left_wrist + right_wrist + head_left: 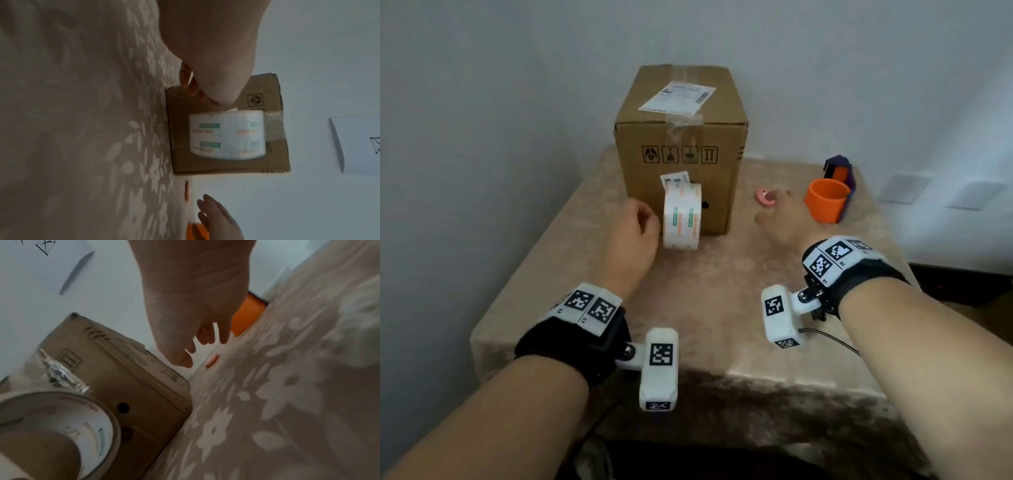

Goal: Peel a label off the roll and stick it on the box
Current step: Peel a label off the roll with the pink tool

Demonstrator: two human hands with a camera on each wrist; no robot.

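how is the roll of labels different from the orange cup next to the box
The white roll of printed labels stands on its edge, against the front of the brown cardboard box; the plain orange plastic cup stands upright, mouth up, apart from the box. The left hand is at the roll; the cup is untouched. Both are round and hollow.

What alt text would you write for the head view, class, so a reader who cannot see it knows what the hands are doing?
A person's left hand holds a label roll upright in front of a cardboard box on a cloth-covered table. The right hand hovers open, holding nothing, near a small pink object and an orange cup.
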